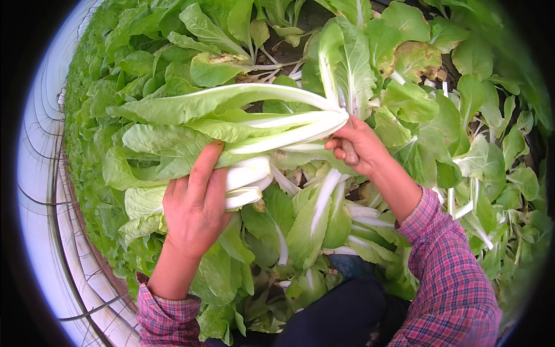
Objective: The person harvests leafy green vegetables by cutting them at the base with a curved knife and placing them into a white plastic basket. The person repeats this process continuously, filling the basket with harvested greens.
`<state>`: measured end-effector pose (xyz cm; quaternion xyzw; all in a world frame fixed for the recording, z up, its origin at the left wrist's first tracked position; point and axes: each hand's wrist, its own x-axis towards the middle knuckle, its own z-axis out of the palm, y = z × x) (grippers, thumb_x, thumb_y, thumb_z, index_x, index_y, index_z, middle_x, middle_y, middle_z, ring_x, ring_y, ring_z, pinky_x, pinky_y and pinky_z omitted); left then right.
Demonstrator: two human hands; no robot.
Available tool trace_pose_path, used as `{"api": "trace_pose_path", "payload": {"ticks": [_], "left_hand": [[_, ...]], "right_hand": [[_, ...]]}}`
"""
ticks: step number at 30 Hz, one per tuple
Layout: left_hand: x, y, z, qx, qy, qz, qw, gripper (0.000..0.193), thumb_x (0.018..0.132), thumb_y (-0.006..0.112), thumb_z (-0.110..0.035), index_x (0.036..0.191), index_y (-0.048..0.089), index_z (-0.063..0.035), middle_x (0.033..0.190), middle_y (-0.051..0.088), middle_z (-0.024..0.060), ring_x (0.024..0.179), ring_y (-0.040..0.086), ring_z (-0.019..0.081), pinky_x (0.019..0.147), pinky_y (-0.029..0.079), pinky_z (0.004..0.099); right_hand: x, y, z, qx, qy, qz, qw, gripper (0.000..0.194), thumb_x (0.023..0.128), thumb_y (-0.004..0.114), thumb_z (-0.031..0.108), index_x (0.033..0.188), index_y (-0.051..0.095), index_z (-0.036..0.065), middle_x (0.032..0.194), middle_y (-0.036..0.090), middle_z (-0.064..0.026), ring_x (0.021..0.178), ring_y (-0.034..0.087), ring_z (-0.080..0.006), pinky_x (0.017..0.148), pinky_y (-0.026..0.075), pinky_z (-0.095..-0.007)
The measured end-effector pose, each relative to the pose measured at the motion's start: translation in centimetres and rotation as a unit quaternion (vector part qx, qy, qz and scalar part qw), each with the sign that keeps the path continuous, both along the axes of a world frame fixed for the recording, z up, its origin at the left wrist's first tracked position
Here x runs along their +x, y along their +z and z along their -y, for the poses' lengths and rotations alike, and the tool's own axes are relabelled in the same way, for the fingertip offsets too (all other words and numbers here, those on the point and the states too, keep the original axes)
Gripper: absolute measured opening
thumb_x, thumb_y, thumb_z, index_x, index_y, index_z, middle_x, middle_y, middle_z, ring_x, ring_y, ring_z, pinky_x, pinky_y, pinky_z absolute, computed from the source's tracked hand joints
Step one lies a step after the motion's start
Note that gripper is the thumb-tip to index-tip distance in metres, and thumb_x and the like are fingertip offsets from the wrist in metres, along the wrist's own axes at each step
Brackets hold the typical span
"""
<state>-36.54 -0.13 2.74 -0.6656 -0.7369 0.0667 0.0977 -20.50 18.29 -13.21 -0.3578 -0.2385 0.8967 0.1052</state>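
My left hand (195, 199) is wrapped around a bunch of pale leafy greens (249, 178), probably pak choi, whose thick white stalk ends point right. Across the top of that hand lies a second head of the greens (286, 134), its leaves to the left and its white base to the right. At that base, the fingers of my right hand (357, 145) are curled in and grip it; the fingertips are partly hidden. A loose-looking leaf (329, 65) with a white rib stands upward from the same base, and I cannot tell whether it is still attached.
Dense growing greens (104, 143) fill the left side. Detached leaves with white stalks (323, 204) litter the ground below and to the right, a yellow-brown withered leaf (418, 58) among them. My dark-clothed knee (338, 308) is at the bottom. A pale ribbed greenhouse wall (43, 173) curves along the left.
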Motion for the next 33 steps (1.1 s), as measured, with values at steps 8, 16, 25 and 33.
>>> {"api": "trace_pose_path", "payload": {"ticks": [8, 16, 25, 33], "left_hand": [[0.6, -1.2, 1.5, 0.029, -0.049, -0.011, 0.998, 0.015, 0.067, 0.06, -0.012, 0.08, 0.061, -0.0057, 0.121, 0.05, 0.0011, 0.068, 0.054, 0.0173, 0.057, 0.045, 0.0293], [0.3, -1.3, 2.1, -0.034, -0.098, 0.023, 0.994, 0.025, 0.068, 0.057, -0.007, 0.093, 0.059, -0.0038, 0.129, 0.044, 0.0056, 0.079, 0.054, 0.0173, 0.066, 0.048, 0.0291], [3.0, -1.9, -1.0, -0.158, -0.117, 0.097, 0.976, 0.037, 0.063, 0.057, -0.009, 0.099, 0.053, -0.0034, 0.13, 0.04, 0.0167, 0.076, 0.055, 0.02, 0.065, 0.047, 0.0327], [3.0, -5.0, -1.0, -0.162, -0.135, 0.106, 0.972, 0.036, 0.062, 0.057, -0.009, 0.098, 0.053, -0.0053, 0.133, 0.036, 0.0172, 0.076, 0.055, 0.0193, 0.063, 0.046, 0.0318]], "right_hand": [[2.4, 2.2, 1.5, -0.114, 0.103, -0.114, 0.982, 0.06, 0.087, 0.035, 0.059, 0.112, 0.044, 0.005, 0.097, 0.059, -0.0146, 0.064, 0.063, -0.0233, 0.034, 0.035, -0.0198], [1.4, 2.0, 2.0, 0.119, -0.01, -0.105, 0.987, 0.03, 0.078, 0.066, 0.015, 0.102, 0.05, 0.005, 0.097, 0.06, -0.0096, 0.065, 0.061, -0.0138, 0.037, 0.04, -0.0194], [0.7, 3.8, 4.1, 0.408, -0.013, -0.132, 0.903, 0.035, 0.071, 0.072, 0.007, 0.099, 0.05, 0.004, 0.101, 0.058, -0.0066, 0.089, 0.055, -0.0124, 0.08, 0.046, -0.0284], [0.2, 3.3, 4.9, 0.108, -0.016, -0.093, 0.99, 0.032, 0.076, 0.062, -0.002, 0.102, 0.045, 0.003, 0.092, 0.055, -0.0092, 0.081, 0.059, -0.0162, 0.057, 0.047, -0.0269]]}}
